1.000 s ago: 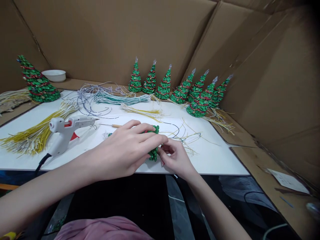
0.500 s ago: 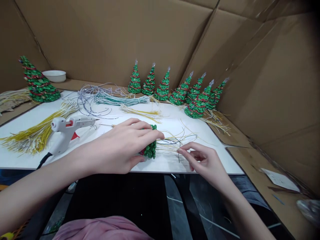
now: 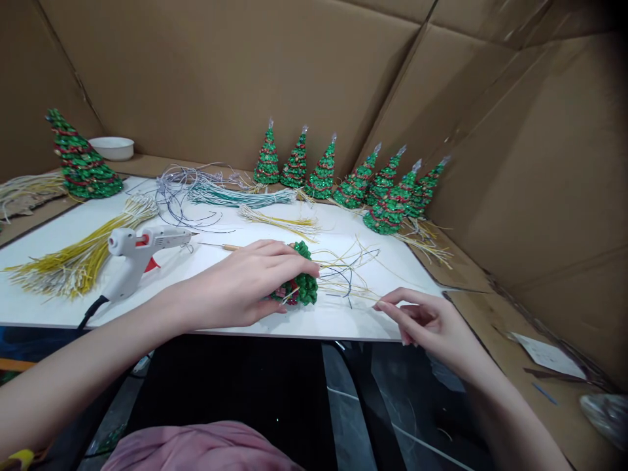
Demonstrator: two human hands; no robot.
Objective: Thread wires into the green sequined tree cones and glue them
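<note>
Under my left hand [image 3: 255, 281] lies a small green Christmas tree ornament [image 3: 307, 288] on its side, its wide base toward the right. My left fingers wrap over it and cover most of it. Thin yellow and dark wires [image 3: 350, 271] trail out of the base across the white board. My right hand [image 3: 424, 317] is to the right of them, thumb and forefinger pinched on the end of a pale yellow wire. Just behind my left hand lies an awl [image 3: 226, 246] with a wooden handle.
A white glue gun [image 3: 132, 252] stands at the left beside a bundle of yellow wires [image 3: 88, 252]. Several finished trees [image 3: 322, 171] line the back and right, and a larger tree [image 3: 83, 160] leans at far left. Teal wires [image 3: 235, 195] lie behind, before cardboard walls [image 3: 220, 78].
My right hand has moved to the right, away from the ornament, and now pinches a pale wire instead of a dark one. My left hand stays on the ornament, which shows more of its base.
</note>
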